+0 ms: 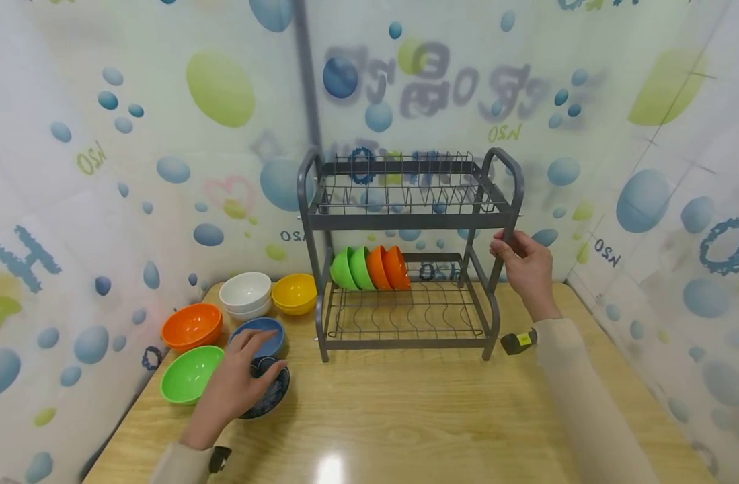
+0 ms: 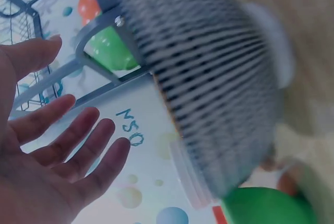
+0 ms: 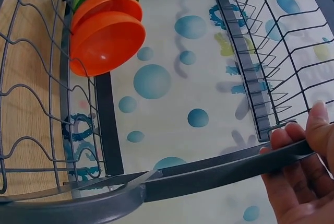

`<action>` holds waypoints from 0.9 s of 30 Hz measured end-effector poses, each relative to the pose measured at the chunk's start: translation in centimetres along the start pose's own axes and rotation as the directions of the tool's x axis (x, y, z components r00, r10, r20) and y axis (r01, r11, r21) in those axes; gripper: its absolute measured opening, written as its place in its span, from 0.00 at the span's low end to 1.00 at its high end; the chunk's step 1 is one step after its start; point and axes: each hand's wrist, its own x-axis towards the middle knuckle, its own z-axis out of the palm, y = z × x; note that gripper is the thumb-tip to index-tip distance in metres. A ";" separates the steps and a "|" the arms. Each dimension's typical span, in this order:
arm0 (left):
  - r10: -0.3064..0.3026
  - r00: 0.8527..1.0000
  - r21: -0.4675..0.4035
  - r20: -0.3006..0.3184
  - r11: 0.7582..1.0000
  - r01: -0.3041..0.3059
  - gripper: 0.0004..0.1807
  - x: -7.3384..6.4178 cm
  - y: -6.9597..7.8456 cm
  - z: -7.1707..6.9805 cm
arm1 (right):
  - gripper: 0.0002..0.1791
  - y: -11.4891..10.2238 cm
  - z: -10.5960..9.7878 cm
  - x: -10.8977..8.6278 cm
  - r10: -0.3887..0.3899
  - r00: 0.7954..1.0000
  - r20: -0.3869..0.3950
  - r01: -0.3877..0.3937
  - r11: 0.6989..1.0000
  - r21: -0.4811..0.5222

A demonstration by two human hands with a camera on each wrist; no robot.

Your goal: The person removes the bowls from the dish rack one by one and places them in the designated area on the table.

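My right grip (image 1: 529,265) has its thumb and fingers curled around the right post of the rack (image 1: 408,222), at 3 o'clock on it. My left grip (image 1: 236,380) is released: its fingers are spread and slightly bent, holding nothing, above the dark bowl (image 1: 272,395) and the blue bowl (image 1: 274,345). In the left wrist view my fingertips are clear of the dark bowl, whose striped outer side looms large and blurred there.

The rack stands upright on the counter (image 1: 399,423), and the dark bowl sits between 7 and 8 o'clock from it. Taking my left grip as the clock's centre, the dark bowl peeks out at 3 to 4 o'clock, and the blue bowl at 1, with the yellow bowls (image 1: 293,296) farther along the same line. The white bowls (image 1: 245,292), one nested in another, are at 12. The orange bowl (image 1: 191,325) is between 10 and 11, and the green bowl (image 1: 190,376) at 9.

On the rack's lower tier (image 1: 405,345), at about 10 o'clock, four more bowls stand on edge in a row: two green ones (image 1: 351,270), then two orange ones (image 1: 389,269) to their 3 o'clock side.
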 end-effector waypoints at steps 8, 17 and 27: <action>-0.059 0.998 -0.128 0.019 0.990 0.061 0.34 3.7 -0.2 -0.4 | 0.20 -0.3 0.3 -0.1 0.001 0.999 -0.041 -0.001 1.000 0.002; -0.084 0.997 -0.252 0.001 0.964 0.081 0.37 8.2 0.4 -0.4 | 0.19 -0.5 0.6 -0.1 -0.009 0.996 -0.088 0.008 1.000 -0.011; -0.128 0.992 -0.387 0.000 0.915 0.118 0.39 11.9 1.9 -0.6 | 0.19 -1.0 0.9 -0.8 -0.053 0.994 -0.095 0.039 0.988 -0.147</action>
